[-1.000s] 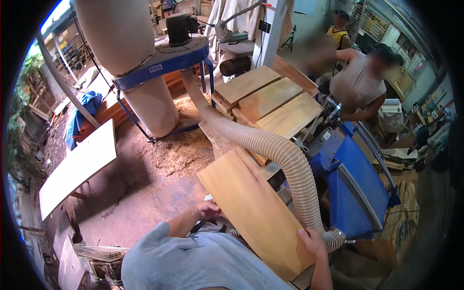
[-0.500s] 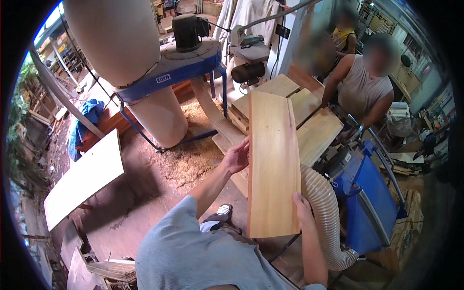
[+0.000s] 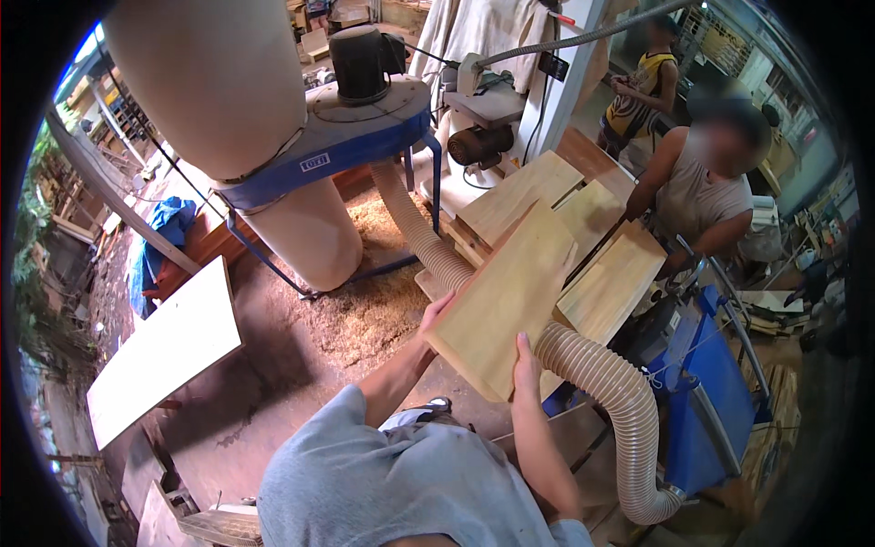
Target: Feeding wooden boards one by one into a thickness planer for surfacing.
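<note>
A pale wooden board [image 3: 506, 305] is held between my two hands in front of me, tilted with its far end toward the upper right. My left hand [image 3: 436, 314] grips its left edge, the fingers partly hidden behind the wood. On the board's near right edge, my right hand [image 3: 526, 366] is closed with the thumb on top. Beyond the far end lie more boards: a long one [image 3: 524, 196] on the left and another [image 3: 612, 278] on the right, on a stack. A co-worker in a sleeveless shirt [image 3: 697, 187] stands bent over them.
A ribbed hose [image 3: 624, 392] curves beside my right arm to a blue machine [image 3: 706, 401]. Ahead left stands a blue dust collector [image 3: 337, 159] with large bags, wood shavings [image 3: 365, 314] beneath it. A white panel [image 3: 169, 351] lies at the left. Another person [image 3: 643, 91] stands farther back.
The board has swung from nearly upright in view to a slant, its far end lower and over the stacked boards. Both hands moved with it. The co-worker has leaned farther down.
</note>
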`<state>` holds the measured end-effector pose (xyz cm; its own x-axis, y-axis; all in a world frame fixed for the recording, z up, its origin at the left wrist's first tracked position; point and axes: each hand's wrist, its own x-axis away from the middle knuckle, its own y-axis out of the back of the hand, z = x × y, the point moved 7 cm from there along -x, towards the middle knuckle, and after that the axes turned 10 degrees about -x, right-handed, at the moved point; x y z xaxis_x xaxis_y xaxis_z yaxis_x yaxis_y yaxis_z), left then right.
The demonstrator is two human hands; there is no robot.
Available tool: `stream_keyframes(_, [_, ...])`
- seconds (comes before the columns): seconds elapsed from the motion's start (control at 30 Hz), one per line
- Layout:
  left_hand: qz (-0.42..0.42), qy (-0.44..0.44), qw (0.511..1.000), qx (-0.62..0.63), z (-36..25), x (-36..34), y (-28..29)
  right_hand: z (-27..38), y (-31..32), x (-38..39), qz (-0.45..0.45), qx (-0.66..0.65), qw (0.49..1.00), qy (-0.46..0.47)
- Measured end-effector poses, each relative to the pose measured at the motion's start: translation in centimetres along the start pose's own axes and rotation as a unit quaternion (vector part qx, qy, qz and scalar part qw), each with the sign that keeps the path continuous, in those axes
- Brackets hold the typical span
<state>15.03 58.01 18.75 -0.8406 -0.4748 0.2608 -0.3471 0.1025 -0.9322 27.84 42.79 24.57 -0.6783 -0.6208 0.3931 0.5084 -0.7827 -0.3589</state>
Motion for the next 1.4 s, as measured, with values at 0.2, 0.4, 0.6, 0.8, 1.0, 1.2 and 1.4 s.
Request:
stream_keyframes(0.2, [0.014,-0.031,0.999,0.042,0.2,4.5,-2.7,-1.7,-2.1,-2.2,-0.079,0.005,0.996,0.039])
stream_keyframes(0.4, [-0.041,-0.073,0.996,0.042,-0.4,6.7,-3.0,-3.2,-3.8,-2.4,-0.068,-0.056,0.996,0.025])
stream_keyframes(0.6, [-0.065,-0.051,0.996,0.009,-2.9,3.9,-3.5,-2.8,-5.6,-3.5,-0.056,-0.155,0.986,-0.017])
stream_keyframes(0.8, [0.036,-0.077,0.996,-0.011,-5.3,-5.5,-8.0,1.6,-4.3,-3.8,-0.013,-0.126,0.99,-0.064])
stream_keyframes(1.0, [-0.005,-0.091,0.995,0.045,-5.4,-16.5,-9.8,1.0,0.9,-0.7,0.029,-0.05,0.996,-0.062])
stream_keyframes(1.2, [-0.206,-0.066,0.975,0.057,-4.2,-21.9,-8.2,-6.1,10.4,5.1,-0.04,-0.047,0.988,-0.141])
stream_keyframes(1.4, [-0.14,-0.009,0.99,-0.026,-1.6,-21.4,-7.8,-11.7,18.5,8.3,-0.096,-0.087,0.98,-0.153])
